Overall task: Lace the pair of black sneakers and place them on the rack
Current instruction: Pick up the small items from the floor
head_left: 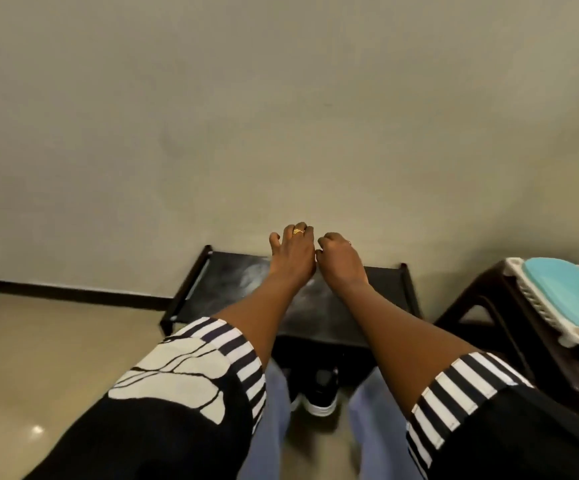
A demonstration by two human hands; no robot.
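progress: black sneaker (322,393) sitting low in rack (385,282), seemingly done | left hand (291,254) fingers spreading loosely, holding nothing | right hand (340,261) fingers curling, holding nothing

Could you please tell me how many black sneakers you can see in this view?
1. A sneaker sits on the floor under the rack, between the person's legs. A second may be hidden behind the left leg.

I logged a black rack (333,317), black sneaker (322,389) with white sole, black-and-white striped sleeves (236,355), beige wall (281,116), tan floor (56,358), teal lid (565,296), gold ring (297,231).
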